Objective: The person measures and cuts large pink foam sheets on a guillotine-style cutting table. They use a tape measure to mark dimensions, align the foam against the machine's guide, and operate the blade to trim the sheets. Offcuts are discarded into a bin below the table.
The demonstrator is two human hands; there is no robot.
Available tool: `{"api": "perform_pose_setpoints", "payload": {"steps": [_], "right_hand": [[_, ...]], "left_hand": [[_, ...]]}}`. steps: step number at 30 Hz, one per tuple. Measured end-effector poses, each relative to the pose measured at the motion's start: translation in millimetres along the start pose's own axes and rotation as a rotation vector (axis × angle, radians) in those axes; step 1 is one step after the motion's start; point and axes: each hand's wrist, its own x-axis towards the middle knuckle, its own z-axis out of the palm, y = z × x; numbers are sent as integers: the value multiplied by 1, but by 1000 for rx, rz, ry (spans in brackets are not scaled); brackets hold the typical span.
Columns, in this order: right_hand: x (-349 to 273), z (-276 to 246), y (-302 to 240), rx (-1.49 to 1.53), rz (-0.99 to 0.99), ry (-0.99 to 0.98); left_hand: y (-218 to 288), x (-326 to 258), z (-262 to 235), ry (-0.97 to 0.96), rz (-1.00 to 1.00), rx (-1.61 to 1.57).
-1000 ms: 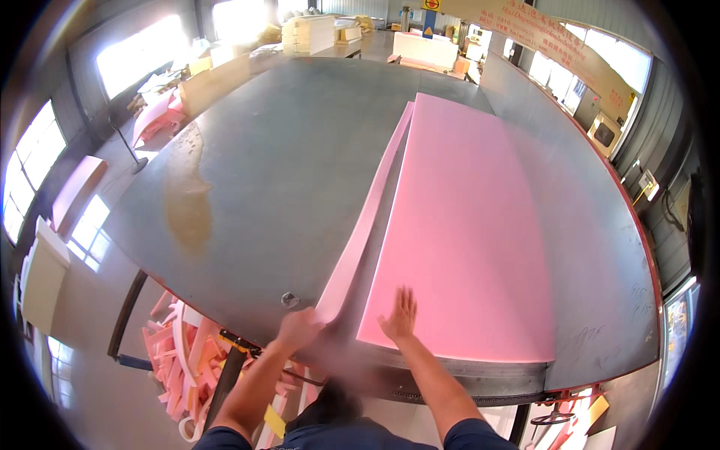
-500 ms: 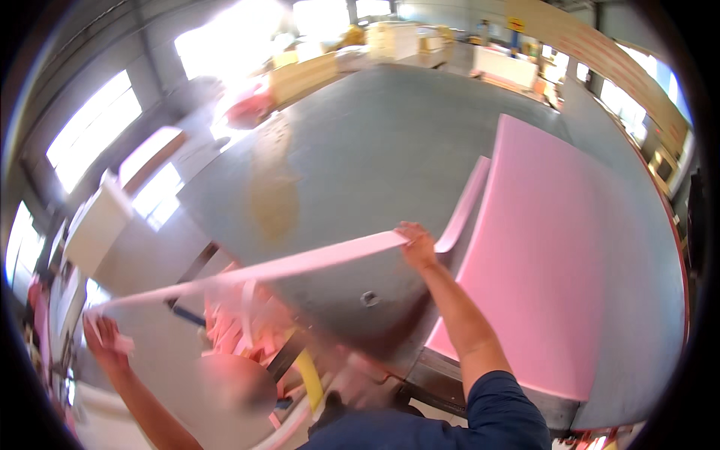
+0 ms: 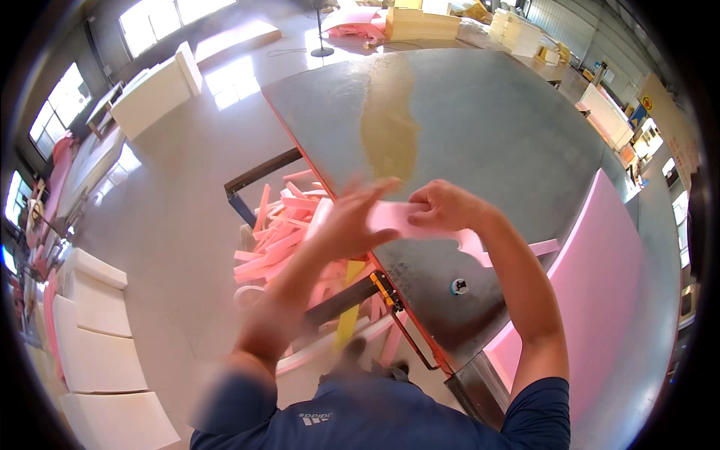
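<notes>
1. Grey metal table [image 3: 487, 127], yellowish stain [image 3: 390, 135], beyond the grip.
2. Pale concrete floor [image 3: 172, 217] left of it, sun patches.
3. Bright windows [image 3: 161, 19] far upper left.
4. White foam blocks [image 3: 97, 337] stacked lower left.
5. Cream blocks [image 3: 420, 22] far behind.

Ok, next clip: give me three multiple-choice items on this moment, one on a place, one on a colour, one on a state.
1. Where does the heap of offcut strips lie?
A. on the floor left of the grey table
B. on the table
C. on the white blocks

2. What colour is the foam strip in the hands?
A. white
B. pink
C. yellow

3. How is the strip held?
A. right hand only
B. lying free
C. between both, left hand too

A: the heap lies beside the table's edge. B: it is pink like the slab. C: both hands close on it.
</notes>
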Motion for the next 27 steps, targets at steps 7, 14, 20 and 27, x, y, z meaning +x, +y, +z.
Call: {"api": "perform_pose_setpoints", "payload": {"steps": [7,14,20,27], "right_hand": [[1,7,56,-190,-52,572],[43,21,19,373,-110,1146],[30,3,-95,244,-621,1158],[-56,146,201,88,795,755]], "left_hand": [[-32,29,32,-138,-138,-390],[-42,51,44,153,65,-613],[-196,9,-74,425,-121,-250],[-180,-107,-393,1799,-644,344]]}}
